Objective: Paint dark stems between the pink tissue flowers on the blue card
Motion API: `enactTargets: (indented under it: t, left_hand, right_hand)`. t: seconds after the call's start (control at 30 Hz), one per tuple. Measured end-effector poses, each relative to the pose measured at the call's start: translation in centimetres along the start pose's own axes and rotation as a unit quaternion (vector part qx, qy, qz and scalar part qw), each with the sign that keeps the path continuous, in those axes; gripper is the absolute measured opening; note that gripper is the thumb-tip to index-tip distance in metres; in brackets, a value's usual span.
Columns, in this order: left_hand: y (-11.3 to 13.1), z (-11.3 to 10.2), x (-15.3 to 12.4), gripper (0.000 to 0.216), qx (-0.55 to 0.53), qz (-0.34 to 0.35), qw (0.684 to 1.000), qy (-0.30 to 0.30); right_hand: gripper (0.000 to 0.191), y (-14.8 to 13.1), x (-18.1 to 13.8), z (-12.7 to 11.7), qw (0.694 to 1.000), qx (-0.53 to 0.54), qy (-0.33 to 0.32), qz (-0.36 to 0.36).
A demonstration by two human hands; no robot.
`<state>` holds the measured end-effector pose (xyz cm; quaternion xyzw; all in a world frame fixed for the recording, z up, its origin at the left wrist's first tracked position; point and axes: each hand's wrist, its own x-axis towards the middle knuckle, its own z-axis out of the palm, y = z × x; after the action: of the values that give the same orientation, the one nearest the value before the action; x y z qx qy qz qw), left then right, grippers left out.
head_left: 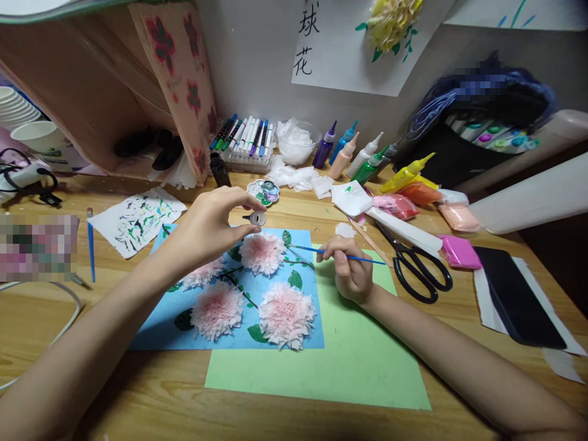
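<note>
Paintbrush (pixel 303 248) pinched in right hand (pixel 351 272) fingers, tip over the blue sheet (pixel 160 331) by the painted leaves. Left hand (pixel 206 228) fingers pinch a small round cap (pixel 255 218) above the pink paper flowers (pixel 263 252). I'd go with short strokes, wrist planted on the tabletop (pixel 160 398).

We looked from head height, forward and down over the wooden table (pixel 151 398), near enough (this was the one view we had) that the left hand (pixel 206 226) and right hand (pixel 351 272) filled mid-frame; the wall (pixel 257 61) closed the far edge.
</note>
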<state>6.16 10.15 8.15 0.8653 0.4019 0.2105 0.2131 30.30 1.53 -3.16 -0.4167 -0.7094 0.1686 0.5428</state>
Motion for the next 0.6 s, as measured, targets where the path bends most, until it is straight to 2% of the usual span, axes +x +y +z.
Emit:
enactTargets:
  t: [0.43,0.5,0.6]
  left_hand:
    - [-0.03,0.00,0.00,0.020,-0.003,0.000,1.000,-0.004]
    - [-0.02,0.04,0.00,0.020,-0.004,0.000,1.000,-0.006]
    - [-0.02,0.30,0.02,0.020,-0.010,0.009,1.000,-0.017]
  right_hand:
    - [0.020,0.03,-0.08,-0.12,1.000,0.006,-0.001,-0.008]
    - [0.021,-0.01,-0.07,-0.03,0.999,0.022,0.024,-0.009]
    - [0.022,-0.69,0.29,0.16,0.992,0.071,0.105,-0.021]
